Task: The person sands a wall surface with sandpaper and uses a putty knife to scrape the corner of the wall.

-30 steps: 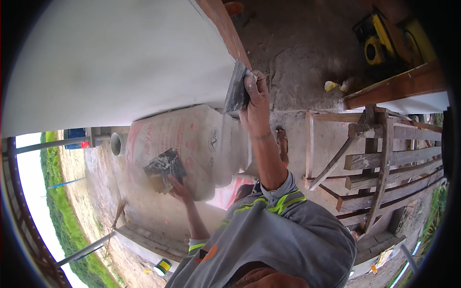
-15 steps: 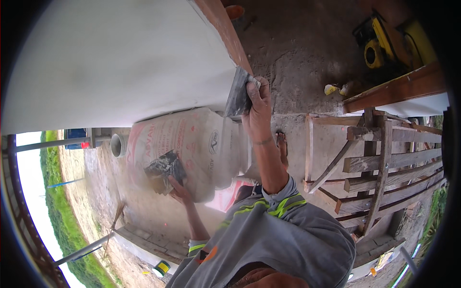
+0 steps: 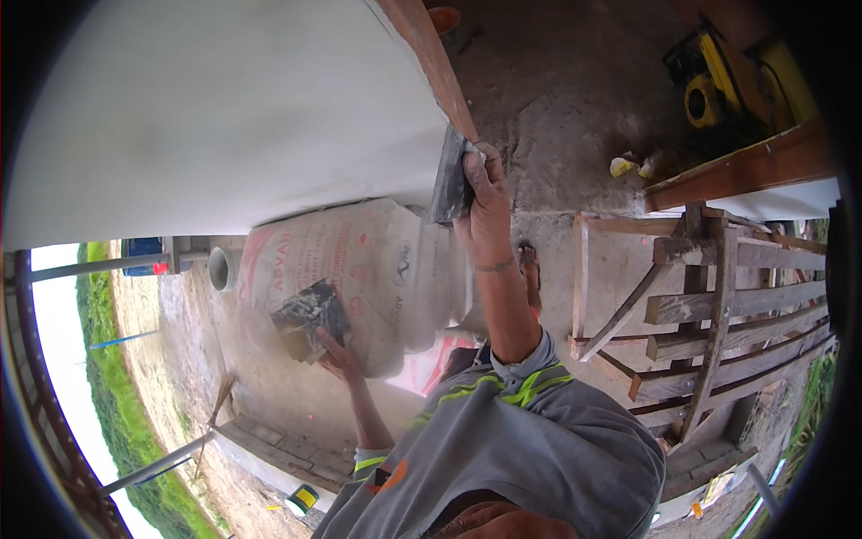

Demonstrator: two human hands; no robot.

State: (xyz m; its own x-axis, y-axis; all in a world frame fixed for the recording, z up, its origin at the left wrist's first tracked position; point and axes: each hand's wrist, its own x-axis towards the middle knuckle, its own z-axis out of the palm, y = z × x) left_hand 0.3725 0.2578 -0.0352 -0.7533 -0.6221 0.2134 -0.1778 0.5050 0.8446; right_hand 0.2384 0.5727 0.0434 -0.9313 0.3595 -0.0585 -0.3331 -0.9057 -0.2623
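so, the right hand (image 3: pixel 485 207) is clasped around a dark blade (image 3: pixel 449 184) at the edge of the white wall (image 3: pixel 242 117), just below the brown frame (image 3: pixel 437 63); whether blade and wall touch, i cannot tell. the left hand (image 3: pixel 338 356) grasps a dark plate (image 3: pixel 310 313), streaked with pale smears, in front of a pale sack (image 3: pixel 382 247). rightward stands a wooden rack (image 3: pixel 721 314).

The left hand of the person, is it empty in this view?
No, the left hand holds a flat dark tool with pale smears on its surface.
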